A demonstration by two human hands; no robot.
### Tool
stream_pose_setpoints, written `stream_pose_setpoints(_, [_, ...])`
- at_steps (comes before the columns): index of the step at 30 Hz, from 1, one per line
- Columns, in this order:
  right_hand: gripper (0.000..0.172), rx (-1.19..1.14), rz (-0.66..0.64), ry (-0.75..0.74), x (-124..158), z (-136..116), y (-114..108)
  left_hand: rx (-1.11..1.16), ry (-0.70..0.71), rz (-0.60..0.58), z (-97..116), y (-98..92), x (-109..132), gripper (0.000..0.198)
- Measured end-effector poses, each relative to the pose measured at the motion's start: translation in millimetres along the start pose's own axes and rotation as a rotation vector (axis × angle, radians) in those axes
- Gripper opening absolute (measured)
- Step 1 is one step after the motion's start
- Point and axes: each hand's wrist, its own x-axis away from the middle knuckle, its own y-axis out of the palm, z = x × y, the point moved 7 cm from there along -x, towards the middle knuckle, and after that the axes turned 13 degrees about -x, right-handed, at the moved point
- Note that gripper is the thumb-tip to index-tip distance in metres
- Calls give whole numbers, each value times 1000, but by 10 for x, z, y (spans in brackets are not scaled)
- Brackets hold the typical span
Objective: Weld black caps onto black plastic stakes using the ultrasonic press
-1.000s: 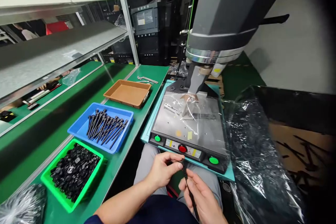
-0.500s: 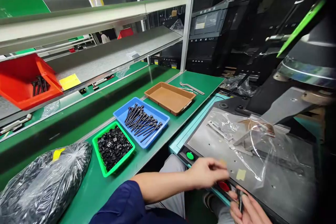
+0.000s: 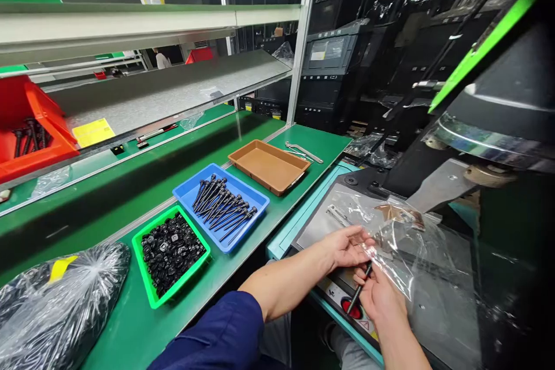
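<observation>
My right hand (image 3: 380, 296) is closed around a thin black rod-shaped part (image 3: 358, 293), held upright over the machine's front panel beside the red button (image 3: 350, 308). My left hand (image 3: 347, 245) rests just above it on the grey metal machine plate (image 3: 437, 300), fingers pinching the edge of a clear plastic film (image 3: 401, 243) that covers the plate. Left of the machine, a blue tray (image 3: 255, 203) holds several black rod parts (image 3: 221, 207). A green tray (image 3: 150, 295) in front of it holds many small black parts.
An empty brown tray (image 3: 269, 165) and a metal tool (image 3: 303, 151) lie further back on the green bench (image 3: 243, 254). A plastic bag of black parts (image 3: 56, 300) sits at the near left. An orange bin (image 3: 30, 127) stands on the shelf. The machine's press head (image 3: 489, 127) hangs at the right.
Both hands rose from my lap to the machine plate. My left hand let go of the rod's tip and took the film's edge. The view swung left.
</observation>
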Motion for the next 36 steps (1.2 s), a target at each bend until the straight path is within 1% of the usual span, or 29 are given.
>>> stream_pose_setpoints(2, [41, 11, 24, -100, -37, -147, -6, 5, -39, -17, -11, 43, 84, 10])
stream_pose_setpoints(4, [45, 10, 80, -231, -46, -341, -33, 22, -31, -48, 1, 86, 199, 9])
stream_pose_setpoints(6, [48, 27, 108, -425, -38, -593, -41, 62, 12, -57, 35, 98, 300, 7])
stream_pose_setpoints(7, [49, 57, 118, -516, -37, -718, -41, 61, -2, -77, 26, 112, 339, 8])
stream_pose_setpoints(9, [50, 190, 125, -658, -55, -939, -23, 63, -16, -79, 15, 113, 390, 8])
stream_pose_setpoints(11, [49, 369, 94, -734, -101, -1094, 30, 47, -42, -80, -5, 122, 423, 4])
stream_pose_setpoints(12, [49, 445, 75, -750, -130, -1143, 58, 41, -53, -89, -12, 136, 437, 3])
stream_pose_setpoints(14, [47, 540, 41, -756, -190, -1198, 112, 36, -63, -123, -7, 184, 463, 8])
stream_pose_setpoints(16, [44, 568, 13, -779, -231, -1229, 177, 44, -46, -157, 31, 244, 483, 11])
stream_pose_setpoints(20, [39, 557, -23, -862, -302, -1283, 348, 17, -8, -206, 125, 360, 507, 10])
stream_pose_setpoints(23, [39, 519, -24, -796, -435, -1286, 457, -21, 11, -220, 165, 406, 501, 12])
stream_pose_setpoints(26, [41, 521, -32, -730, -566, -1287, 560, -34, 23, -223, 181, 413, 470, 13])
stream_pose_setpoints(31, [44, 552, -5, -670, -708, -1313, 615, -41, 33, -223, 192, 395, 399, 9])
stream_pose_setpoints(33, [45, 569, -29, -643, -725, -1328, 627, -42, 33, -220, 194, 382, 374, 8])
stream_pose_setpoints(36, [43, 577, -123, -625, -708, -1364, 668, -54, 33, -216, 188, 357, 343, 9])
